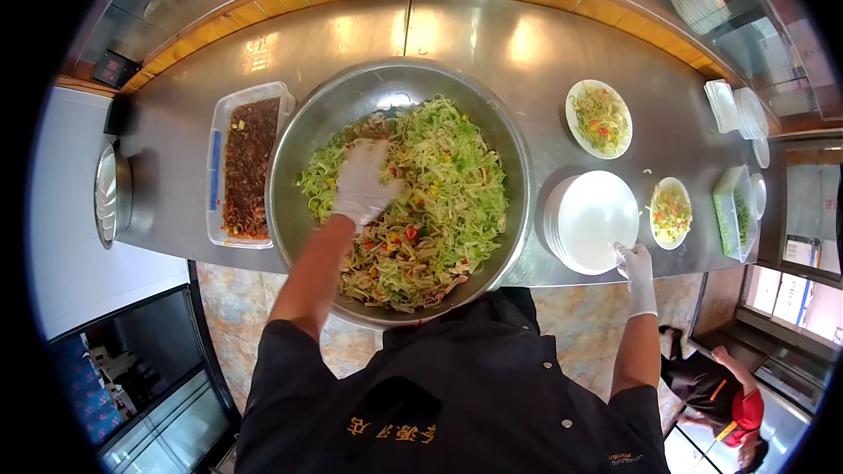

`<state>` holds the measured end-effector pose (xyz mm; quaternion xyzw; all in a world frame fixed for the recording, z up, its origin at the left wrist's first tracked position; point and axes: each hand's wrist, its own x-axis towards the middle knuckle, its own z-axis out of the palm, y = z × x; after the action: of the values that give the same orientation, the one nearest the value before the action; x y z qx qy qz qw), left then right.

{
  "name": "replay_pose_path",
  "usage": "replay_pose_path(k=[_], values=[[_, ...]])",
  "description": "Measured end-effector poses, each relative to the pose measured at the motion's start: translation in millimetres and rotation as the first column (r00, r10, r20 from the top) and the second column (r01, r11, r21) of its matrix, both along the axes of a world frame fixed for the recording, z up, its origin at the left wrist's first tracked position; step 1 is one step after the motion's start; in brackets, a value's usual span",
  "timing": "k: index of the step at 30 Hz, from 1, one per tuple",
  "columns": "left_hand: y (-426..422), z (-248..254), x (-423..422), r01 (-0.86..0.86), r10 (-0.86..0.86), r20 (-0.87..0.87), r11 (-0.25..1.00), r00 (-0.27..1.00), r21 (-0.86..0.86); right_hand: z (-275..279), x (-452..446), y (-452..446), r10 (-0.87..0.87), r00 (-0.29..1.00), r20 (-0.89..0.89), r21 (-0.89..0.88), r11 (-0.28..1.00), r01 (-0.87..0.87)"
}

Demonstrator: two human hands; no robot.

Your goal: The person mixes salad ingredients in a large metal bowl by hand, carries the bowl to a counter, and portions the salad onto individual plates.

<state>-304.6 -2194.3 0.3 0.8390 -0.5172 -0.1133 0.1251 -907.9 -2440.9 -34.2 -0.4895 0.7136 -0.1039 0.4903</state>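
Off to the near right, behind the counter's near edge, another person (729, 399) in a red-and-black top stands well apart. At that edge, the right hand (638, 272), in a clear glove, has its fingers against the near right rim of the stacked white plates (599, 219); I can't tell whether it pinches the rim or just touches it. The stack lies left and far of those fingers, slightly longer near to far, its top plate bare and glossy. Just right of it sits a small filled plate (671, 214), and farther right a clear tub of chopped greens (741, 215).

Left of the stack, the wide steel bowl (515, 158) overhangs the near edge. In it lie shredded vegetables (461, 162), pale green and loose on the right, browner and wetter nearest the body, flecked red and yellow. The gloved left hand (362, 180) is in among them, left of the middle, with most of the pile to its right; its fingertips are hidden, so I can't say what it grips. It's much the nearer hand to the food. Beside the bowl's left rim stands a tub of dark red relish (248, 158). Farther off, beyond the stack, is a filled oval plate (599, 118).
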Motion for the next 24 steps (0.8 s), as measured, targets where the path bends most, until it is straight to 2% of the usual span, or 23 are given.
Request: replay_pose_path(k=[1, 2, 3, 5, 7, 8, 9, 11, 12, 13, 15, 16, 18, 19, 21, 23, 24], values=[[-20, 32, -33, 0.003, -0.016, -0.338, 0.999, 0.941, -0.038, -1, -4, -1, 0.001, 1.000, 0.002, 0.043, 0.999, -0.001], [-15, 23, -56, 0.272, -0.282, -0.200, 0.959, 0.938, -0.075, 6, -3, 2, -0.042, 0.994, 0.096, 0.021, 0.999, 0.040], [-11, 14, -79, 0.512, -0.519, -0.045, 0.852, 0.854, -0.108, 23, 7, 8, -0.084, 0.977, 0.196, 0.002, 0.996, 0.085], [14, -20, -82, 0.697, -0.701, 0.030, 0.712, 0.712, 0.089, 65, 22, 25, -0.116, 0.939, 0.325, -0.021, 0.991, 0.129], [5, 0, -54, 0.581, -0.591, -0.031, 0.781, 0.806, 0.230, 99, 31, 32, -0.090, 0.911, 0.403, -0.059, 0.991, 0.124], [3, 12, -41, 0.525, -0.533, -0.065, 0.794, 0.844, 0.306, 90, 2, 29, -0.027, 0.910, 0.413, -0.085, 0.994, 0.068], [1, 21, -31, 0.446, -0.442, -0.093, 0.835, 0.892, 0.322, 101, -1, 35, 0.058, 0.935, 0.350, -0.179, 0.984, 0.006], [9, 5, -4, 0.322, -0.333, -0.021, 0.889, 0.943, 0.327, 142, 30, 47, 0.220, 0.950, 0.222, -0.370, 0.920, -0.126], [8, 1, 17, 0.318, -0.304, -0.096, 0.883, 0.948, 0.346, 154, 47, 55, 0.295, 0.937, 0.185, -0.489, 0.855, -0.173], [4, -2, 34, 0.319, -0.273, -0.173, 0.874, 0.946, 0.366, 169, 60, 62, 0.345, 0.938, 0.025, -0.538, 0.796, -0.278], [-3, 28, 51, 0.032, -0.066, 0.046, 0.844, 0.997, 0.535, 191, 77, 74, 0.396, 0.868, -0.300, -0.568, 0.657, -0.496], [-4, 30, 66, -0.067, 0.100, -0.031, 0.831, 0.994, 0.552, 194, 78, 79, 0.393, 0.853, -0.344, -0.549, 0.652, -0.522], [-7, 11, 52, -0.126, 0.197, -0.069, 0.821, 0.978, 0.556, 196, 80, 85, 0.394, 0.814, -0.427, -0.510, 0.638, -0.577], [-8, -2, 42, -0.165, 0.254, -0.085, 0.813, 0.963, 0.558, 197, 82, 88, 0.371, 0.848, -0.379, -0.538, 0.657, -0.528], [11, -10, 1, 0.055, 0.016, -0.127, 0.845, 0.992, 0.533, 197, 86, 97, 0.324, 0.906, -0.271, -0.590, 0.688, -0.423], [34, 20, -20, 0.353, -0.227, -0.278, 0.716, 0.933, 0.602, 180, 87, 109, 0.267, 0.961, 0.068, -0.634, 0.756, -0.165], [34, 20, -10, 0.288, -0.187, -0.223, 0.730, 0.957, 0.620, 174, 90, 112, 0.226, 0.946, 0.234, -0.621, 0.783, -0.034]])
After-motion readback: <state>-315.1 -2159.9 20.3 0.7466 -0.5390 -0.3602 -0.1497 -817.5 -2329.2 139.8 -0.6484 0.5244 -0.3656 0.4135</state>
